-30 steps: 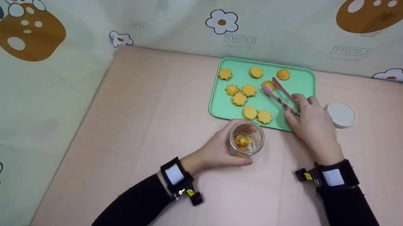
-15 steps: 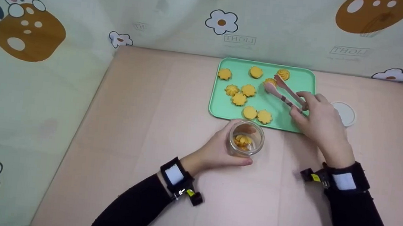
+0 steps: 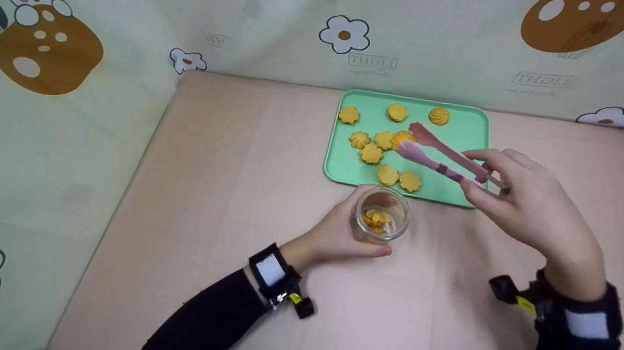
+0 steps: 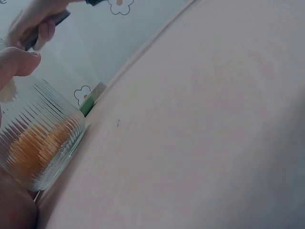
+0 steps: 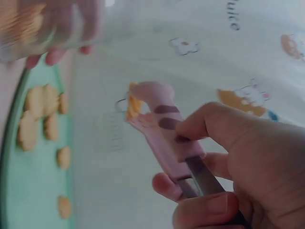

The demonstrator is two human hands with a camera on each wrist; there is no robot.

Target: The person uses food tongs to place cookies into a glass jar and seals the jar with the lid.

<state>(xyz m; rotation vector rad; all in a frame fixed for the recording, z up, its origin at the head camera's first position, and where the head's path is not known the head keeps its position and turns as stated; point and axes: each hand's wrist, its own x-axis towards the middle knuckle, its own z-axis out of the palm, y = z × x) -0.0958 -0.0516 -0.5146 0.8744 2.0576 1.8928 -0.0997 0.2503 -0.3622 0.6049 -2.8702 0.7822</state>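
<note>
My right hand [image 3: 535, 198] grips pink tongs [image 3: 447, 154] with metal handles. Between the tong tips is a yellow-orange cookie [image 5: 135, 102], raised above the tray. My left hand [image 3: 335, 232] is wrapped round a clear glass jar [image 3: 379, 237], which stands on the table with its mouth up. Inside the jar lie a few cookies [image 4: 38, 148], seen through ribbed glass in the left wrist view. A green tray [image 3: 341, 169] behind the jar bears several flower-shaped and round cookies [image 3: 371, 154]. One swirled cookie [image 3: 439, 116] sits near the tray's far right.
A pale pink cloth covers the table [image 3: 203, 158]. A patterned curtain [image 3: 282, 21] hangs along the back and the left side. The white lid at the right of the tray is hidden behind my right hand in the head view.
My right hand has moved right and toward me, lifting the tongs off the tray with the cookie between their tips. The left hand and jar have stayed put.
</note>
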